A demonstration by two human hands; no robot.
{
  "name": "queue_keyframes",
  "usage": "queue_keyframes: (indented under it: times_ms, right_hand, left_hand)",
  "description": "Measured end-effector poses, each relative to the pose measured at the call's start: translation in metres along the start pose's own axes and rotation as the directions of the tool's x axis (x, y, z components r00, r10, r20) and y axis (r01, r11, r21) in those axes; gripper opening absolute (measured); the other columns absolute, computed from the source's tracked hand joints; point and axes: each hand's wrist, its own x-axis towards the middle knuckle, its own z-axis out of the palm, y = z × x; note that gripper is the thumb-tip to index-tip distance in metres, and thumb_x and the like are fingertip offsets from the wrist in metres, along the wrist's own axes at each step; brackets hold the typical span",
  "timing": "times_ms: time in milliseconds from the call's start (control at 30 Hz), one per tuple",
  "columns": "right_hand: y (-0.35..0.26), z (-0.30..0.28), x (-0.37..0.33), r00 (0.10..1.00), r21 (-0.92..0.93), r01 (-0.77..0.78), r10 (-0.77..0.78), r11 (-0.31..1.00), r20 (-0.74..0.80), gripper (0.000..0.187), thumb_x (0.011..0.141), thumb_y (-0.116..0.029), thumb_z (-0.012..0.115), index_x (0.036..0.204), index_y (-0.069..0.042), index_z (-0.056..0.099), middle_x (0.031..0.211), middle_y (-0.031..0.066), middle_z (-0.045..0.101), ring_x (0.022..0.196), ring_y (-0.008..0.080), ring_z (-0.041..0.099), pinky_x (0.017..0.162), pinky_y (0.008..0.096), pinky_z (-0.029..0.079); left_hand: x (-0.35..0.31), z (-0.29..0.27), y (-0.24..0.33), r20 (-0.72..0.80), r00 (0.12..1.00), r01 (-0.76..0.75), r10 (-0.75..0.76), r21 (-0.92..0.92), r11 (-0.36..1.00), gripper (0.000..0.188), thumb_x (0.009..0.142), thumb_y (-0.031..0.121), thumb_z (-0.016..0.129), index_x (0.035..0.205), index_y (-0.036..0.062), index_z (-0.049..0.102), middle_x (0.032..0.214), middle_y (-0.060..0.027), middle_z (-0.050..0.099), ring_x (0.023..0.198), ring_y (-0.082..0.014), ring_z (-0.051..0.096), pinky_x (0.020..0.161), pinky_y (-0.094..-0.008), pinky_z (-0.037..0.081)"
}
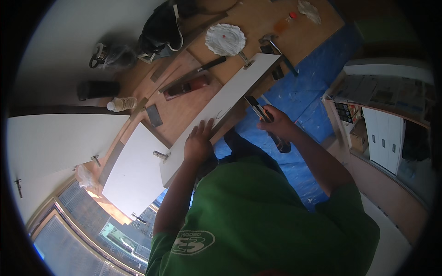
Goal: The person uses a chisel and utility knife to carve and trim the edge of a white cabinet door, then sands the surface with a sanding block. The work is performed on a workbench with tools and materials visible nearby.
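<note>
A long white cabinet door panel (237, 87) lies at a slant across the work surface in front of me, with a metal hinge (249, 63) near its far end and another hinge (160, 155) near its near end. My left hand (199, 140) rests flat on the panel's top face, fingers a little apart. To the right of the panel's edge, my right hand (275, 123) is closed around a long black hand tool with orange parts (256, 109). Its exact kind is not clear. The tool's far end comes close to the panel's edge.
Left of the panel lies a second white panel (133, 170). On the wooden surface (202, 46) are a hammer (274, 43), a black-handled saw (195, 73), a plastic bottle (122, 104) and a crumpled white disc (225, 39). Blue sheeting (317, 110) covers the floor; white cabinets (384, 138) stand right.
</note>
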Motion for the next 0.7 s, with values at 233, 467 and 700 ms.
queue_keyframes:
  times_ms: [233,467,700]
  right_hand:
    - [0.015,-0.007,0.015,0.995,-0.131,0.057,-0.068,0.990,-0.079,0.030,0.092,-0.023,0.075,0.107,-0.002,0.058,0.082,0.0085,0.062,0.074,0.0188,0.063,0.068,0.0371,0.051]
    - [0.020,-0.010,0.015,0.981,-0.188,0.097,-0.126,0.977,-0.149,0.034,0.090,-0.023,0.078,0.111,-0.003,0.059,0.087,0.0097,0.064,0.078,0.0206,0.062,0.072,0.0387,0.051]
    - [0.030,-0.021,0.025,0.991,0.063,-0.058,0.050,0.996,0.124,0.036,0.102,-0.024,0.066,0.130,-0.002,0.058,0.094,0.0048,0.067,0.084,0.0138,0.066,0.071,0.0314,0.052]
  left_hand:
    - [-0.006,0.016,0.007,-0.042,0.999,0.007,-0.004,0.051,0.999,0.082,0.084,0.008,0.063,0.160,0.0261,0.037,0.159,-0.0189,0.045,0.142,-0.0450,0.049,0.114,-0.0536,0.046]
    - [-0.006,0.016,0.013,-0.077,0.997,0.011,-0.006,0.070,0.997,0.087,0.080,0.001,0.060,0.160,0.0273,0.038,0.158,-0.0190,0.047,0.140,-0.0468,0.051,0.113,-0.0528,0.048]
    - [-0.005,0.023,0.009,-0.074,0.997,0.018,-0.012,0.074,0.997,0.087,0.080,0.001,0.060,0.160,0.0286,0.037,0.160,-0.0172,0.046,0.141,-0.0445,0.050,0.113,-0.0518,0.047]
